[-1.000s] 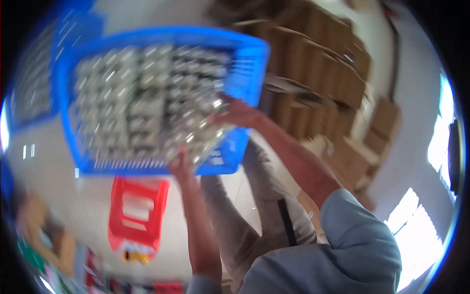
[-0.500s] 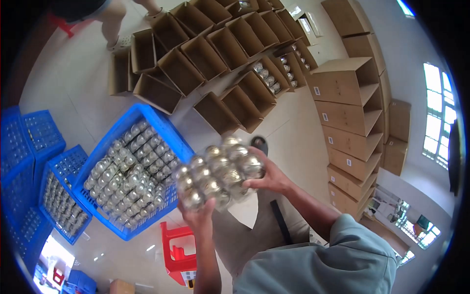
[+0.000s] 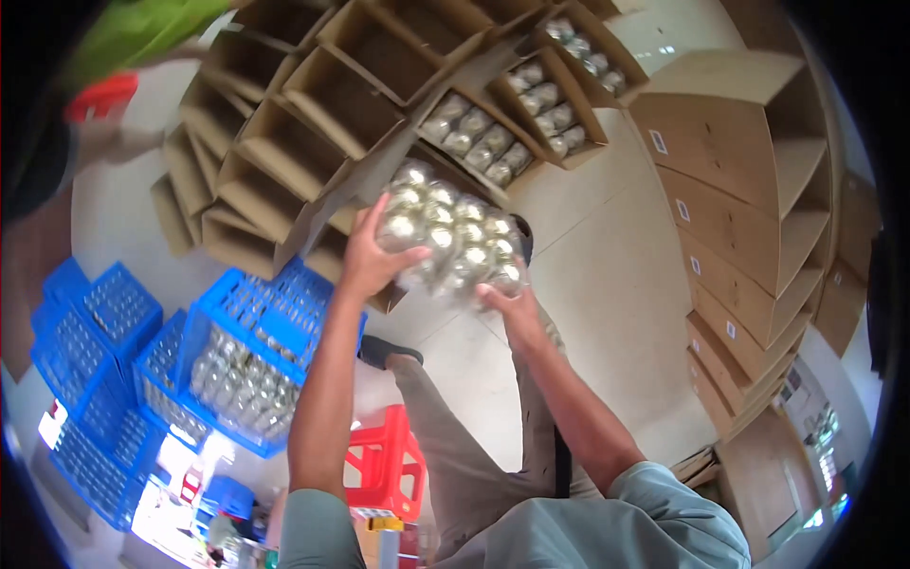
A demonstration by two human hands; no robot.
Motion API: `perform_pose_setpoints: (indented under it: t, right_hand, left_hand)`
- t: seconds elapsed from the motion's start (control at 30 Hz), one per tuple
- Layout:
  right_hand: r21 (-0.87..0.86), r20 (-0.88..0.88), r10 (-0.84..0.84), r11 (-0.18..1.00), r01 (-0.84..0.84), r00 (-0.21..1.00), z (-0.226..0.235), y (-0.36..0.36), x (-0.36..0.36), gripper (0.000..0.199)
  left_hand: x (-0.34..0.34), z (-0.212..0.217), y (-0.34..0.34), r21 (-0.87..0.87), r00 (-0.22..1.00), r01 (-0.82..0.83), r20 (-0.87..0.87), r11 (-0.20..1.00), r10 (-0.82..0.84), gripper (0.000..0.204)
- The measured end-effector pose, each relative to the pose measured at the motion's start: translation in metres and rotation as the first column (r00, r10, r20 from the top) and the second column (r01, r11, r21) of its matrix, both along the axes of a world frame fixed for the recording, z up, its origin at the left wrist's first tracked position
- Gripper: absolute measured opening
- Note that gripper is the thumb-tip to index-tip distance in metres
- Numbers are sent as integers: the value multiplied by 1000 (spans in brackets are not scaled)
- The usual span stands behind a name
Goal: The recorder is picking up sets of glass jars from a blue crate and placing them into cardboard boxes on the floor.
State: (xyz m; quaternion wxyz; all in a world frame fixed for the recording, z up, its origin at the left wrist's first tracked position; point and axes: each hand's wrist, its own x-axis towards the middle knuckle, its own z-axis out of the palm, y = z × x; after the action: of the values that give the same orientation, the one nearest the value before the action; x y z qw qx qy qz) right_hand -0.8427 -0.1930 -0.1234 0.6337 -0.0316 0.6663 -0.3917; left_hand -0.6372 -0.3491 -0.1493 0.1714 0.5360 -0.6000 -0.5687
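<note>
Both hands hold up a clear plastic pack [image 3: 453, 228] of shiny gold-silver balls set in rows. My left hand [image 3: 368, 254] grips its left end, the thumb pressed against the near side. At the near right corner, my right hand [image 3: 512, 315] closes on the pack, thumb toward me. The pack is tilted and its near edge is slightly blurred. Just beyond it stands an open carton [image 3: 580, 106] among others that contain similar balls. Whether the pack touches any carton I cannot tell.
Open brown cartons [image 3: 318, 104] crowd the far left floor. A carton stack [image 3: 720, 156] rises at the right. Blue crates [image 3: 284, 313], one full of similar packs, stand left, with a red stool [image 3: 387, 465] near my leg. Another person in a green top [image 3: 142, 33] is at the far left.
I have stepped and turned toward the cartons, carrying the pack away from the blue crate. My arms now reach farther out, and the pack hangs by the filled cartons.
</note>
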Motion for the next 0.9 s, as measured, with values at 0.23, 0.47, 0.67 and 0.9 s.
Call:
perform_pose_setpoints:
  t: [0.23,0.47,0.67,0.9]
  right_hand:
    - [-47,121,-235,969,242,964,-45,0,3,99]
    - [-11,103,-224,974,226,969,-25,4,3,102]
    - [-104,12,-214,971,214,977,-48,-1,11,100]
    - [-11,-98,-8,1000,6,995,-91,10,26,103]
  left_hand:
    - [-28,-26,-38,126,991,129,10,984,-131,97]
    - [-46,3,-42,4,973,230,21,973,-230,99]
    - [-31,-33,-38,131,980,193,-67,972,-185,97]
    - [10,-75,-8,293,997,42,-74,955,-22,98]
